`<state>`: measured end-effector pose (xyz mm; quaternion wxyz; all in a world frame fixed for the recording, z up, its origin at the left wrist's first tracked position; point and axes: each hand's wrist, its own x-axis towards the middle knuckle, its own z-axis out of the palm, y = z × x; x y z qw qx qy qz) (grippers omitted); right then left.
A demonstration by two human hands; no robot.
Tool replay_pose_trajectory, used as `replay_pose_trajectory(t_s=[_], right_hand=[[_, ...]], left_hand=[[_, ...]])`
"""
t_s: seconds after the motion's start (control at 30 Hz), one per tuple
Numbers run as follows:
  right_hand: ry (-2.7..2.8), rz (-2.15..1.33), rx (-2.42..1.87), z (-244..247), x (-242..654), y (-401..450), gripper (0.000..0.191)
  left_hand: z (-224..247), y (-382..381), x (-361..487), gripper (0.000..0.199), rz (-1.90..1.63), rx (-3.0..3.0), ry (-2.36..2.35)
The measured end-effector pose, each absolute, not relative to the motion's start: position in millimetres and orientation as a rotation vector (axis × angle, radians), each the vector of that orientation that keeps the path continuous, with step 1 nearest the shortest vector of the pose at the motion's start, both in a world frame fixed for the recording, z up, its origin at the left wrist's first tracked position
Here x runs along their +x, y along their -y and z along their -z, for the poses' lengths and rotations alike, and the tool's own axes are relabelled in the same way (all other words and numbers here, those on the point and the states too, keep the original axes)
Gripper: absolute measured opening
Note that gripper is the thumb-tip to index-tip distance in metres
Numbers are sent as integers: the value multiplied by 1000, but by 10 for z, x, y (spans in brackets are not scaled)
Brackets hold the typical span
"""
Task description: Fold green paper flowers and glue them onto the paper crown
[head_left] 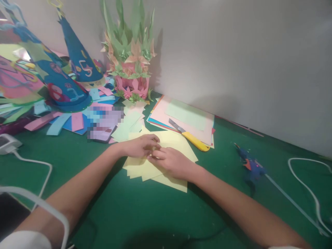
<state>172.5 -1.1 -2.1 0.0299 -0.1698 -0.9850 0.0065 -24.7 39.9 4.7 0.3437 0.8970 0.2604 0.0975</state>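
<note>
Several loose sheets of pale yellow paper (pixel 176 183) lie fanned out on the green table. Over them my left hand (pixel 141 145) bends its fingers inward, thumb close to the fingertips. Its fingertips meet those of my right hand (pixel 172 160), whose fingers are also closed and point left. Whatever the fingers pinch between them is hidden; only yellow paper shows around and beneath. Just behind the sheets, a yellow-handled utility knife (pixel 195 141) rests across a stack of coloured paper (pixel 186 116), its blade pointing up and left.
A glue gun (pixel 255 169) with a cable lies at the right. Behind stand a pink and green paper-flower decoration (pixel 132 79) and blue cone hats (pixel 77 55). A purple phone-like object (pixel 107 126), partly pixelated, lies beside green paper strips (pixel 129 122). A white cable (pixel 48 176) runs at left.
</note>
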Motion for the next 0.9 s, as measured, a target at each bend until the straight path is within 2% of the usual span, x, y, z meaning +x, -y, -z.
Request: replay_pose_trajectory(t_s=[0.5,0.67,0.73,0.8,0.9], right_hand=[[3004,-106,-496,50,1625,5,41],[2948,-203,-416,-72,1587,91,35],[2778,-183,-558,-104,1769,60,33],[2547,-107,-892,-95,2044,-12,30],[2284,22,-1356,-2,2446,-143,32]], left_hand=[[-35,-409,-260,25,-269,2319,-663],[-1,-378,-263,25,-367,2354,-662],[5,-333,-254,23,-436,2361,-690],[-7,-279,-236,30,-449,2372,-740],[-53,-214,-200,28,-433,2394,-772]])
